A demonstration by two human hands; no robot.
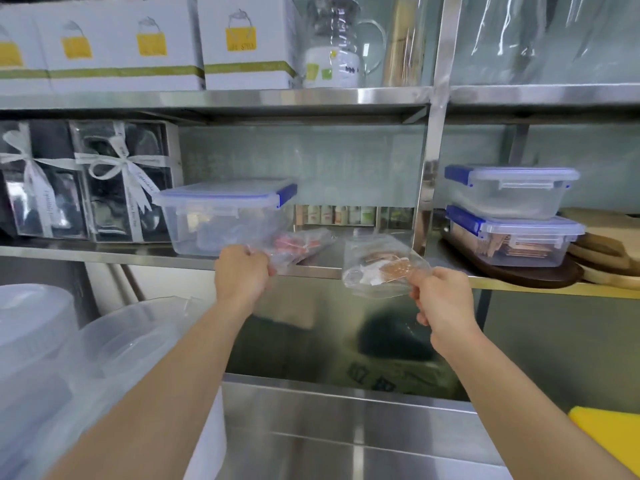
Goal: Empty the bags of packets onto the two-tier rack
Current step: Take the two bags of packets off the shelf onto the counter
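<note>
My left hand (242, 271) grips the end of a clear plastic bag (298, 245) with red packets inside; the bag lies on the steel shelf (322, 261) at its front edge. My right hand (440, 299) pinches a second clear bag (377, 268) holding brown and white packets, held in the air just in front of the shelf edge. A two-tier rack is not clearly in view.
A lidded clear container (225, 216) stands on the shelf just behind my left hand. Two stacked lidded containers (512, 216) sit to the right on wooden boards. Gift boxes with ribbons (90, 181) fill the left. Clear tubs (69, 358) stand lower left; a steel counter (346, 427) lies below.
</note>
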